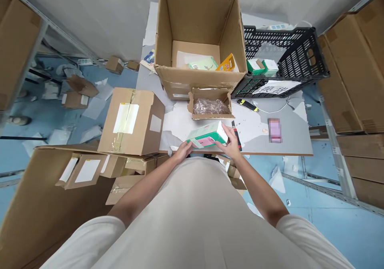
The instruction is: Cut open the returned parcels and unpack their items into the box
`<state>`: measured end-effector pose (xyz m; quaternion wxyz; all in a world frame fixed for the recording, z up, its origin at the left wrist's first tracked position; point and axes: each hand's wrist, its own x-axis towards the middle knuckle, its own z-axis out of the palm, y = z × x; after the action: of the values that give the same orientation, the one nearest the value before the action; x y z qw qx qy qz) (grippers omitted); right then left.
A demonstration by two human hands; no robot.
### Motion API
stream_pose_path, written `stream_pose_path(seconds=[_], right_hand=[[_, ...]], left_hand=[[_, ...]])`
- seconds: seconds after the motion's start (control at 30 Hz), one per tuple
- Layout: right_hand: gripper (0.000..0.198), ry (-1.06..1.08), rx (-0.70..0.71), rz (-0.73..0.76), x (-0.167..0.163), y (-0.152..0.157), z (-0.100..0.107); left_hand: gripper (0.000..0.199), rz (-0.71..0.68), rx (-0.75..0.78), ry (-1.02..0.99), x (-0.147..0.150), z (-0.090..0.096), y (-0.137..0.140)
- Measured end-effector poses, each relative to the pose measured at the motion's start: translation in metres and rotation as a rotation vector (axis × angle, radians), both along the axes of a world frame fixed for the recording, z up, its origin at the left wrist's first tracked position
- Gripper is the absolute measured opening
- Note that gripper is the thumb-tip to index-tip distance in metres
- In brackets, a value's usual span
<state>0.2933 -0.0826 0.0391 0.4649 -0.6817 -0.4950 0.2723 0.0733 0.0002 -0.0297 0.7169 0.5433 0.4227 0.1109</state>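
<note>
At the near edge of the table (294, 143), here's the box (206, 135) between left hand (182, 152) and right hand (230, 144), small carton (214, 116) just beyond! Large carton (198, 77) directly behind that, crate (315, 75) to its right, closed carton (129, 121) over on the left.

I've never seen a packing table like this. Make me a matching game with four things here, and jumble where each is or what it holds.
1. Green, white and pink box
2. Black crate
3. Small open carton
4. Yellow-and-black tool

A. Has crumpled clear plastic inside
B. Lies just in front of the crate
C. Between the left hand and right hand
D. Bears a handwritten white sign

Pairs: 1-C, 2-D, 3-A, 4-B
</note>
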Motion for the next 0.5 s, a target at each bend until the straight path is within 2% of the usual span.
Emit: stream_pose_path(seconds=[0.1, 0.17, 0.27, 0.33, 0.4, 0.5], right_hand=[[0.071, -0.217, 0.029, 0.164, 0.01, 0.007, 0.005], [0.071, -0.32, 0.0, 0.306, 0.013, 0.012, 0.002], [0.072, -0.391, -0.058, 0.491, 0.015, 0.018, -0.007], [0.074, -0.391, -0.086, 0.549, 0.016, 0.02, -0.013], [0.074, -0.375, -0.106, 0.573, 0.017, 0.02, -0.016], [0.073, -0.343, -0.146, 0.571, 0.019, 0.019, -0.011]], left_hand=[[0.066, 0.045, -0.003, 0.134, 0.005, -0.004, 0.003], [0.08, 0.05, 0.132, 0.222, 0.008, 0.0, 0.01], [0.115, -0.131, 0.461, 0.201, 0.015, 0.014, 0.026], [0.122, -0.287, 0.617, 0.132, 0.023, 0.024, 0.036], [0.111, -0.374, 0.673, 0.08, 0.033, 0.031, 0.042], [0.085, -0.373, 0.694, 0.066, 0.046, 0.033, 0.041]])
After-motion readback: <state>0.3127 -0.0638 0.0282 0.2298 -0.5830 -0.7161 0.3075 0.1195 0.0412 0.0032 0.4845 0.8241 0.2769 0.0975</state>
